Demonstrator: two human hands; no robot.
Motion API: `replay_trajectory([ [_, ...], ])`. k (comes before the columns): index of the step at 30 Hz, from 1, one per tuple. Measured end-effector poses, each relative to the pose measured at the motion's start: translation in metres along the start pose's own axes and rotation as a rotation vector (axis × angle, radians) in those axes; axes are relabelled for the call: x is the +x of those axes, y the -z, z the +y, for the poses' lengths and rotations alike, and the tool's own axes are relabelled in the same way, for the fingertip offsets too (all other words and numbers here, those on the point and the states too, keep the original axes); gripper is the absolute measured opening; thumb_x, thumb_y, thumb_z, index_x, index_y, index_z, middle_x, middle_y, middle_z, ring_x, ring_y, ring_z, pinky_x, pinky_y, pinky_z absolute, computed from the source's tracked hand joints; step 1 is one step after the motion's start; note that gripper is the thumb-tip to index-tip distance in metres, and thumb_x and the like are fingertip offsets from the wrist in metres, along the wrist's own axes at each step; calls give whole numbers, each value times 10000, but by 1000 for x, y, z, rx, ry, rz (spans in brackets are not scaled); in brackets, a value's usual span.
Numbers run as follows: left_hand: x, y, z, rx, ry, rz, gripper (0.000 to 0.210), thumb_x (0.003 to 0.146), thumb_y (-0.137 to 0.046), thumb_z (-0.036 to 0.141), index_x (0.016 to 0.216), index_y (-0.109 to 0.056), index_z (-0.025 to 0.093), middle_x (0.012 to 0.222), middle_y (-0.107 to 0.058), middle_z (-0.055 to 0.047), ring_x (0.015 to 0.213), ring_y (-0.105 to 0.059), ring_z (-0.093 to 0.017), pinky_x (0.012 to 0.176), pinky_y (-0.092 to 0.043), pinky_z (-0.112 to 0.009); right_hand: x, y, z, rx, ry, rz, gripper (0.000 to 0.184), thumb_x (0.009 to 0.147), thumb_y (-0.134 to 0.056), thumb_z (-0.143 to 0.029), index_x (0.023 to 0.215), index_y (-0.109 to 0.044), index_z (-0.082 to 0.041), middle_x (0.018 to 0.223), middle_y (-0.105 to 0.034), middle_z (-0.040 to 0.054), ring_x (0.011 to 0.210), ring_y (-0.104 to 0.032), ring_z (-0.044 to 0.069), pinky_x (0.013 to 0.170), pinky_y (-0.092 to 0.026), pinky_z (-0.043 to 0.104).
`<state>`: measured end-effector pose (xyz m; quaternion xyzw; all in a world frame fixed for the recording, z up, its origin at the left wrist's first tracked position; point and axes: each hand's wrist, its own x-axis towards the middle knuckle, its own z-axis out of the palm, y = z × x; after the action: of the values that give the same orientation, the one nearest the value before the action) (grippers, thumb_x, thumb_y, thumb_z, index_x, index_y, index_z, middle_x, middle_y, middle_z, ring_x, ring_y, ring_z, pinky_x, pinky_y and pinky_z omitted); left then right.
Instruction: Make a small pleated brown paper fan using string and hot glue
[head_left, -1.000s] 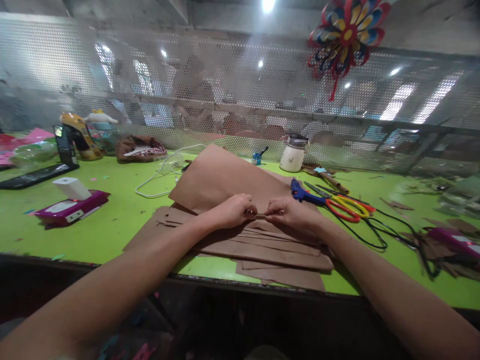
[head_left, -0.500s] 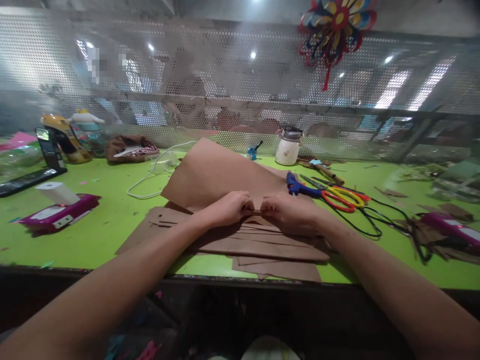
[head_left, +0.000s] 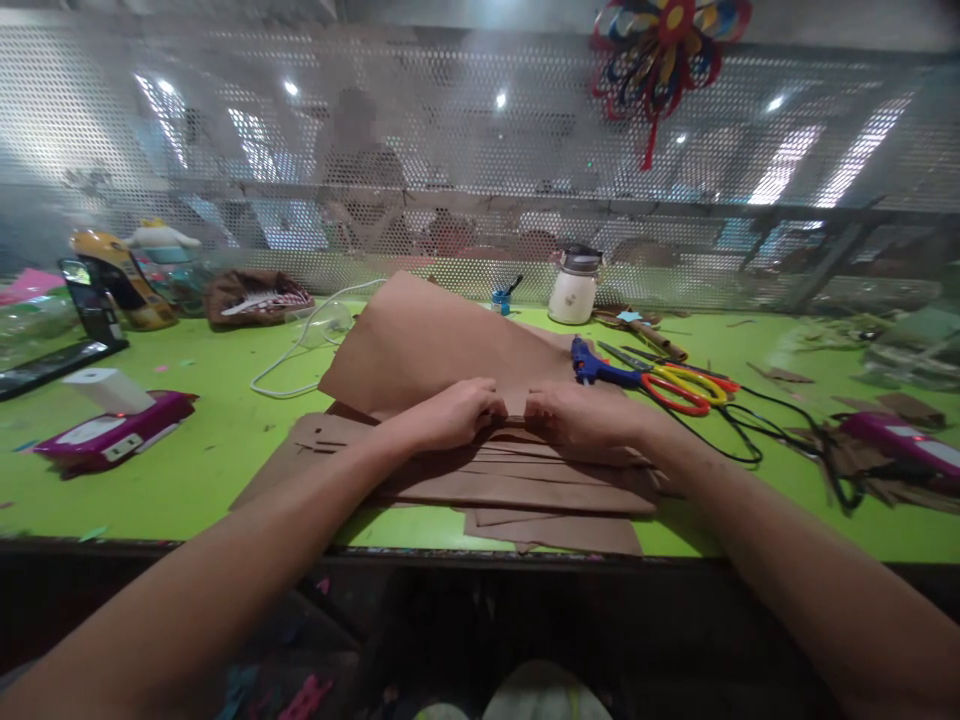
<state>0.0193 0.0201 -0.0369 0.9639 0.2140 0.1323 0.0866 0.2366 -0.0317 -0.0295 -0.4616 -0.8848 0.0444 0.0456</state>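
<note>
A large sheet of brown kraft paper (head_left: 427, 340) rises and curls away from me at the middle of the bench. My left hand (head_left: 472, 408) pinches its near edge, fingers curled together. Close by on the right, my right hand (head_left: 574, 412) grips the same edge, with a small gap between the two hands. The edge looks rolled or folded into a narrow strip there. Beneath both hands lies a stack of brown paper pieces (head_left: 517, 490), some cut into strips. My fingertips are partly hidden behind the knuckles.
On the right lie a blue glue gun (head_left: 600, 368), scissors with red and yellow handles (head_left: 679, 388) and black cords. A white bottle (head_left: 574, 290) and a blue jar (head_left: 501, 300) stand behind. Purple power strips (head_left: 116, 432) sit at both sides. A mesh screen (head_left: 450, 150) closes the back.
Both hands stay on the paper's edge, the right one slightly farther from the left. The whole view has shifted a little.
</note>
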Motion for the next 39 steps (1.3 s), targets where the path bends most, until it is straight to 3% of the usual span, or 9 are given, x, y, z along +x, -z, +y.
replay_trajectory([
  [15, -6, 12, 5, 93, -2, -103, 293, 823, -427, 131, 1009, -642, 201, 849, -514, -49, 730, -475, -151, 678, -348, -252, -6, 1, 1, -153, 12, 12, 97, 804, -519, -263, 842, -563, -185, 879, -619, 74, 722, -543, 174, 574, -318, 255],
  [20, -8, 12, 9, 126, -49, -75, 217, 837, -457, 191, 941, -647, 178, 844, -524, -55, 744, -467, -153, 696, -352, -254, -5, 0, -9, -230, -43, 42, 204, 870, -437, -288, 786, -588, -181, 804, -630, 89, 662, -551, 181, 542, -294, 273],
  [28, -8, 8, 21, 260, -89, 50, 221, 862, -443, 239, 874, -653, 170, 808, -531, -68, 723, -455, -159, 698, -361, -275, 3, -5, -23, -237, 43, 84, 244, 896, -391, -221, 867, -626, -161, 819, -668, 101, 702, -588, 202, 597, -318, 288],
  [32, -6, 16, 18, 155, -23, 40, 250, 858, -451, 273, 978, -650, 180, 853, -594, -69, 756, -509, -161, 704, -384, -259, 0, -2, -30, -256, 52, 104, 141, 837, -480, -182, 858, -613, -137, 816, -666, 101, 687, -585, 189, 606, -330, 282],
  [35, -3, 24, 10, 7, 113, 49, 313, 878, -396, 294, 1055, -625, 175, 925, -652, -55, 808, -557, -156, 744, -395, -243, 1, -2, -34, -281, 103, 150, 102, 819, -513, -167, 860, -599, -132, 837, -648, 96, 732, -565, 187, 638, -339, 283],
  [39, -2, 31, 0, -121, 222, -15, 384, 889, -345, 379, 828, -643, 144, 749, -643, -20, 672, -535, -132, 662, -386, -221, 6, -4, -38, -392, 154, 295, 138, 844, -473, -145, 924, -582, -119, 856, -607, 102, 777, -499, 209, 638, -318, 309],
])
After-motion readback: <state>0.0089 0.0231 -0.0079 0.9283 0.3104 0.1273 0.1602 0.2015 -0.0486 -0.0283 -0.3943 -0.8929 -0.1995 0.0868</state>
